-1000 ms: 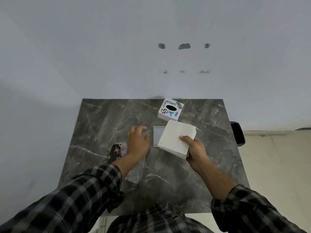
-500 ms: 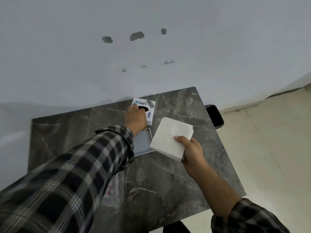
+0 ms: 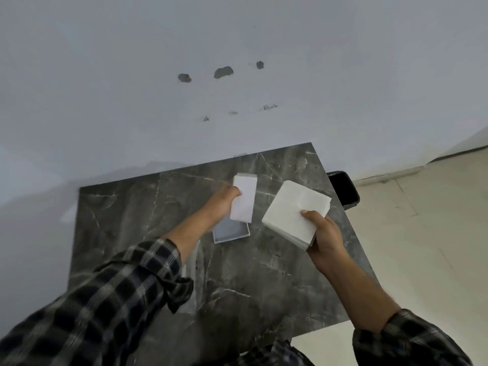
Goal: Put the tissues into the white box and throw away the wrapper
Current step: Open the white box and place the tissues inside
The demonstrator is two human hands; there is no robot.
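My left hand [image 3: 220, 204] grips the white box [image 3: 244, 198] and holds it tilted above the dark marble table [image 3: 264, 273], a plain white side facing me. Under the box lies its flat white lid [image 3: 232, 232] on the table. A thick stack of white tissues [image 3: 294, 212] is held by my right hand [image 3: 323, 237] to the right of the box, thumb on top. A clear plastic wrapper [image 3: 191, 262] lies on the table, mostly hidden under my left forearm.
A black bin [image 3: 343, 190] stands on the floor beside the table's right edge. A white wall with several holes rises behind the table. Pale tiled floor lies to the right.
My left hand reached from the wrapper to the white box, took hold of it and lifted it, turning it so the printed top faces away. The tissue stack stayed in my right hand.
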